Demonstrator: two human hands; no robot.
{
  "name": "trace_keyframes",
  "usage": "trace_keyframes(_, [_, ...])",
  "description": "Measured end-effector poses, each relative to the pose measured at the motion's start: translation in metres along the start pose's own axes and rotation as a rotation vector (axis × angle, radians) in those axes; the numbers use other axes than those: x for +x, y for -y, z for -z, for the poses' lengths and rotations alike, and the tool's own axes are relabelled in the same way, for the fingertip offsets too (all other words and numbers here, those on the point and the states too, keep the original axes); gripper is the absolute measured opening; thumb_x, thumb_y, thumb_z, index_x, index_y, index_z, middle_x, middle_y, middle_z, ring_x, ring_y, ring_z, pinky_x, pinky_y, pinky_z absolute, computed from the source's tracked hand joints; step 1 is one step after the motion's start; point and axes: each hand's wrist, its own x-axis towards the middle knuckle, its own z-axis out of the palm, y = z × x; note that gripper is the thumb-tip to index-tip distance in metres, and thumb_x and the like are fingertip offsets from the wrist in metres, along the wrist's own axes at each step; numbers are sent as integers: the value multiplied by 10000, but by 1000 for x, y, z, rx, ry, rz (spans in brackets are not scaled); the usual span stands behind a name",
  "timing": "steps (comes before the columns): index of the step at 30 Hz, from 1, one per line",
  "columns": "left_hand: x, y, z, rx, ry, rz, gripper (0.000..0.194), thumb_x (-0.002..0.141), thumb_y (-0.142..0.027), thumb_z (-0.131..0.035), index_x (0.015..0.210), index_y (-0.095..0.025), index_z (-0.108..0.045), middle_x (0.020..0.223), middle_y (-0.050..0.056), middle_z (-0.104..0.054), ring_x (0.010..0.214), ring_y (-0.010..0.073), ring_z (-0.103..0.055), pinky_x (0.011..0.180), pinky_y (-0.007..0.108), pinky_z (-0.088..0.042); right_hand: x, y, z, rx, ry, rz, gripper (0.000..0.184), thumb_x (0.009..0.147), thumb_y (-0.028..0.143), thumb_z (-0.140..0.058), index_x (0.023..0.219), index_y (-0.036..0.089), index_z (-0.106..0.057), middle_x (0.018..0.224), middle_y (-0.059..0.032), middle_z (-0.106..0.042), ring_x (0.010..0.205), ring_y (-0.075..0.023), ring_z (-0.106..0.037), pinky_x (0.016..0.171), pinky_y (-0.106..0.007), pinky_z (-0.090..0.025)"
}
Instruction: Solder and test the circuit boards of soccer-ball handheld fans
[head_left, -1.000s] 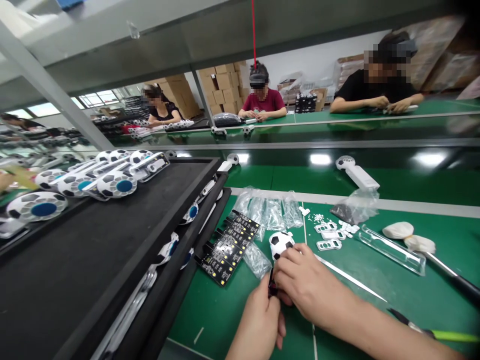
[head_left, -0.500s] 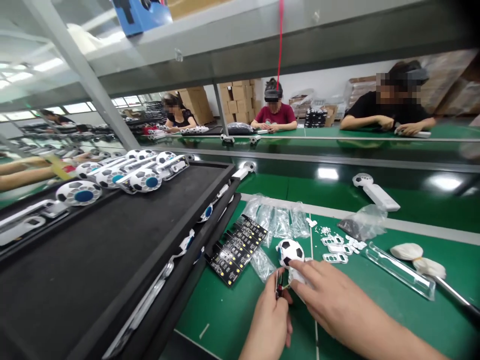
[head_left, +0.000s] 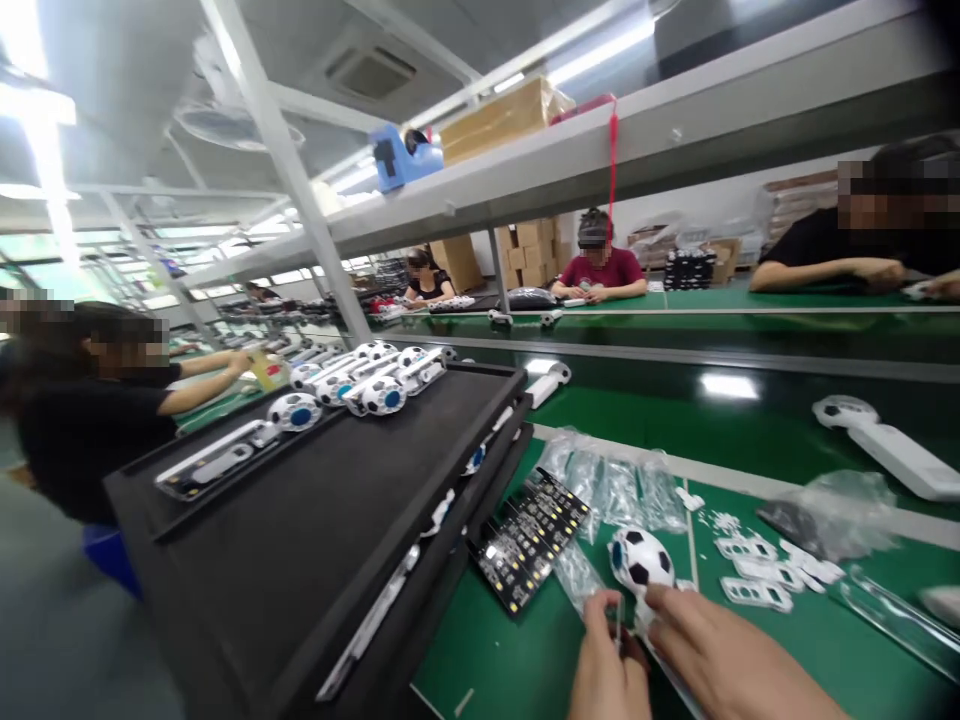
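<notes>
Your left hand (head_left: 606, 665) pinched a thin small stick (head_left: 619, 618), while your right hand (head_left: 731, 650) grasped the smooth, round, football-patterned plastic device (head_left: 637, 560).

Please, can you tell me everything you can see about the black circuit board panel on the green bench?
The black circuit board panel lies flat on the green work surface, beside the black tray. It looks like narrow strips joined side by side, with small pale square components in rows. No hand touches it. Clear plastic bags lie next to it; fine details are too small to read.
</notes>
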Motion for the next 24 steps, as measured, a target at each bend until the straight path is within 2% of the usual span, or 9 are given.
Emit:
trace_keyframes(2, [0,1,-4,21,-2,-33,510,767,-121,-417,1277,-129,-417,1185,150,-582,1103,251,-544,942,339,-395,0,5,5,106,42,-86,298,905,96,-325,1029,118,-596,1096,-173,-608,901,-276,-620,709,-379,-553])
trace_keyframes(4, [1,3,-8,53,-28,-90,484,805,-142,-383,1290,-143,-396,1234,150,-556,1130,249,-534,957,346,-399,1,10,6,190,74,-183,247,924,98,-355,996,114,-590,1108,-171,-579,951,-265,-591,775,-385,-532])
trace_keyframes(9, [1,3,-9,158,-86,-214,427,827,-149,-355,1244,-135,-445,1212,160,-580,1094,251,-566,936,367,-430,6,17,3,219,91,-304,160,927,101,-437,895,147,-587,1040,-104,-571,911,-204,-562,780,-327,-500])
trace_keyframes(14, [0,0,-12,255,-79,-263,446,813,-113,-331,1252,-109,-409,1233,183,-561,1105,257,-556,959,412,-395,6,19,2,211,55,-301,114,907,105,-492,867,142,-592,975,-87,-577,830,-195,-545,717,-326,-481])
trace_keyframes(19, [0,-1,-15,276,-82,-255,461,806,-112,-326,1264,-90,-375,1252,212,-536,1125,278,-538,957,442,-373,10,18,2,181,37,-248,39,852,81,-577,862,111,-601,987,-109,-574,849,-213,-539,743,-346,-484])
trace_keyframes(24, [-1,-5,-15,284,-83,-239,461,808,-140,-337,1264,-97,-381,1238,213,-545,1125,291,-540,950,439,-368,12,19,2,147,17,-213,60,814,75,-618,868,100,-614,974,-109,-581,835,-226,-533,723,-361,-494])
